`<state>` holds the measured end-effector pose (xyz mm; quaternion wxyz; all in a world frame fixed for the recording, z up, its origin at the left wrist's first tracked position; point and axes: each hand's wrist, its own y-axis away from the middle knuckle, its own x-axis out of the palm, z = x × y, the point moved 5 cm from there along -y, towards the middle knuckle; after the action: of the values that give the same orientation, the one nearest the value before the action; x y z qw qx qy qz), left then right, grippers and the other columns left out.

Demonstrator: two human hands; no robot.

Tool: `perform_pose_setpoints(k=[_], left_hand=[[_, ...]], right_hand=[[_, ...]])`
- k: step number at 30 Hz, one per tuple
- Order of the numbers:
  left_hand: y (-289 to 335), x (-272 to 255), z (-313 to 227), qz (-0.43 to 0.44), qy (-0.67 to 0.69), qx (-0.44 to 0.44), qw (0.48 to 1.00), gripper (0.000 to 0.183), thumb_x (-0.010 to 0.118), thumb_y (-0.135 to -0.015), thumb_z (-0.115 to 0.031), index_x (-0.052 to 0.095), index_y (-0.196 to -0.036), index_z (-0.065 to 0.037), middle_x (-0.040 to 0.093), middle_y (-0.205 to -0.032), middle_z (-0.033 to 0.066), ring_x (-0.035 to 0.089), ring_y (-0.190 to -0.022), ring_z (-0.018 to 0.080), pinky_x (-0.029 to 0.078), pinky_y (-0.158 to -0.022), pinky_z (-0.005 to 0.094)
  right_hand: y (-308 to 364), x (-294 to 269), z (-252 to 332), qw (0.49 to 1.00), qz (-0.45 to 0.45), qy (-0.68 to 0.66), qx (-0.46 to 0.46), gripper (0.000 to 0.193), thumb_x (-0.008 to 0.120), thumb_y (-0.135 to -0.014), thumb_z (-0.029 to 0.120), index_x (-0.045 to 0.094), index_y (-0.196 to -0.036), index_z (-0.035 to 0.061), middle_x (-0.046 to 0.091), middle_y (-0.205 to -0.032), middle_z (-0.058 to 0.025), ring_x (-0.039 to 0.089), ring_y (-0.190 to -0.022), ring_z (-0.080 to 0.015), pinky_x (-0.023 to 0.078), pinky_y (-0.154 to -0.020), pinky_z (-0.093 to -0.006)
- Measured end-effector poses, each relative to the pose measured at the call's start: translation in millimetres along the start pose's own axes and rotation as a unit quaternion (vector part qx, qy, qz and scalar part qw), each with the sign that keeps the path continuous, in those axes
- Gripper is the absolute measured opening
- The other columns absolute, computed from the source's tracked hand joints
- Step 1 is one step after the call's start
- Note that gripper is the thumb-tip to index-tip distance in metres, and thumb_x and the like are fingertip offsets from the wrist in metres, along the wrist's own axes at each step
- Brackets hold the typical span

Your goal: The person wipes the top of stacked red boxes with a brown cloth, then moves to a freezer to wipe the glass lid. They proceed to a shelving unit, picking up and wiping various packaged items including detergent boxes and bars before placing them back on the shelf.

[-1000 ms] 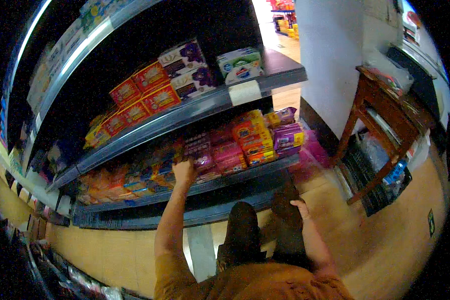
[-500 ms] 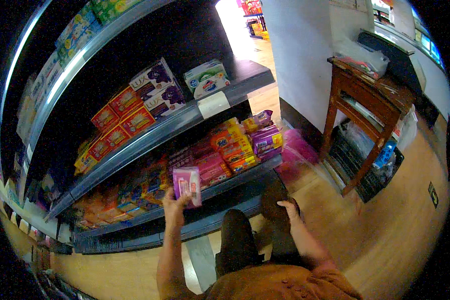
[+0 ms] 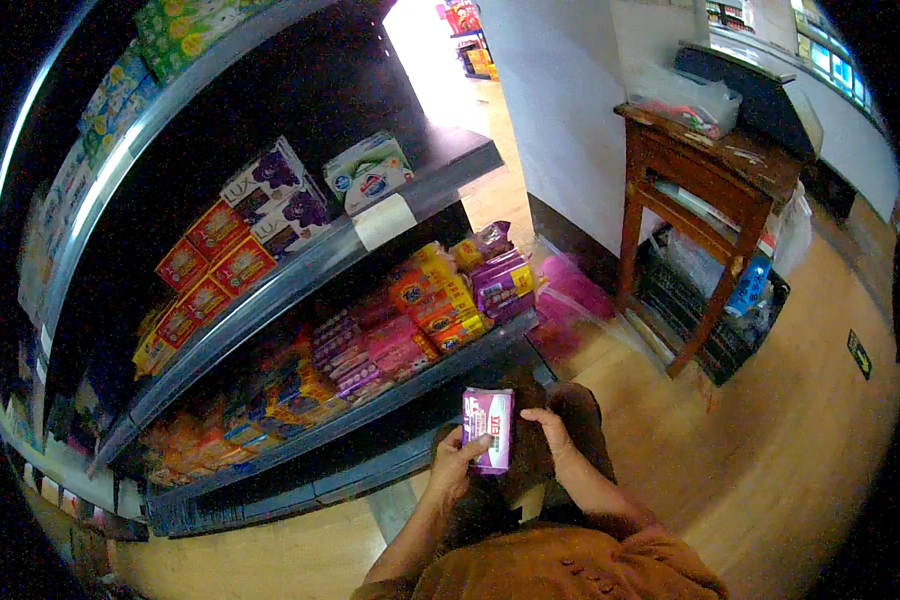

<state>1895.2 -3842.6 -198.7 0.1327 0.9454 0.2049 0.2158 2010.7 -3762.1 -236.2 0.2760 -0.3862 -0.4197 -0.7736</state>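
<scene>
Shop aisle with wooden floor point(image 3: 800, 430); metal shelving point(image 3: 300, 270) is stocked with coloured packets. One purple-and-white packet point(image 3: 488, 430) is held upright in front of the lowest shelf, gripped between both hands: left hand point(image 3: 453, 462) is closed on its left edge, right hand point(image 3: 550, 432) on its right edge. Wooden table point(image 3: 705, 185) is stood well apart, to the right.

One purple packet point(image 3: 488, 428) in two hands, one wooden table point(image 3: 715, 160), three visible shelves point(image 3: 300, 275).

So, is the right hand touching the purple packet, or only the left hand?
Touching. The head view shows both the left hand and the right hand with fingers on the purple packet's edges.
</scene>
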Motion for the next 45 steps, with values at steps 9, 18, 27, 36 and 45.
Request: perform_pose_setpoints(k=[9,18,27,36,45], left_hand=[[14,15,-11,0.064,0.033,0.001,0.997,0.037,0.061,-0.066,-0.003,0.049,-0.101,-0.001,0.058,-0.087,0.0089,0.059,-0.073,0.0216,0.052,-0.060,0.0346],[1,5,-29,-0.003,0.055,0.048,0.997,0.027,0.058,-0.069,-0.003,0.049,-0.094,0.002,0.058,-0.083,0.0115,0.058,-0.065,0.0223,0.050,-0.045,0.0309],[0,-16,-32,-0.053,0.014,0.068,0.996,0.025,0.054,-0.069,-0.001,0.047,-0.092,0.001,0.057,-0.080,0.0106,0.057,-0.062,0.0218,0.049,-0.045,0.0302],[16,10,-37,-0.071,-0.202,0.120,0.969,0.034,0.052,-0.064,0.000,0.044,-0.097,0.000,0.054,-0.079,0.0079,0.054,-0.062,0.0168,0.044,-0.052,0.0276],[19,7,-23,0.052,-0.079,-0.004,0.996,0.036,0.059,-0.064,-0.002,0.047,-0.098,-0.001,0.057,-0.078,0.0084,0.056,-0.059,0.0169,0.045,-0.044,0.0261]], right_hand=[[9,15,24,0.981,-0.044,0.123,-0.145,0.033,0.057,-0.064,0.011,0.053,-0.095,0.0017,0.058,-0.080,-0.0073,0.056,-0.066,-0.0203,0.046,-0.063,-0.0319],[-30,-30,-7,0.944,-0.117,0.214,-0.224,0.034,0.058,-0.064,0.008,0.050,-0.097,0.0023,0.056,-0.080,-0.0076,0.055,-0.066,-0.0203,0.046,-0.061,-0.0315],[18,36,16,0.905,-0.006,0.359,-0.229,0.039,0.064,-0.060,0.015,0.053,-0.095,0.0016,0.057,-0.090,-0.0085,0.053,-0.080,-0.0218,0.042,-0.074,-0.0320],[27,64,13,0.676,-0.009,0.630,-0.381,0.039,0.062,-0.060,0.014,0.052,-0.095,-0.0017,0.055,-0.090,-0.0171,0.054,-0.083,-0.0304,0.042,-0.073,-0.0351],[10,19,64,0.809,-0.139,0.414,-0.394,0.032,0.061,-0.060,0.010,0.054,-0.089,-0.0009,0.058,-0.082,-0.0102,0.056,-0.075,-0.0216,0.044,-0.067,-0.0311]])
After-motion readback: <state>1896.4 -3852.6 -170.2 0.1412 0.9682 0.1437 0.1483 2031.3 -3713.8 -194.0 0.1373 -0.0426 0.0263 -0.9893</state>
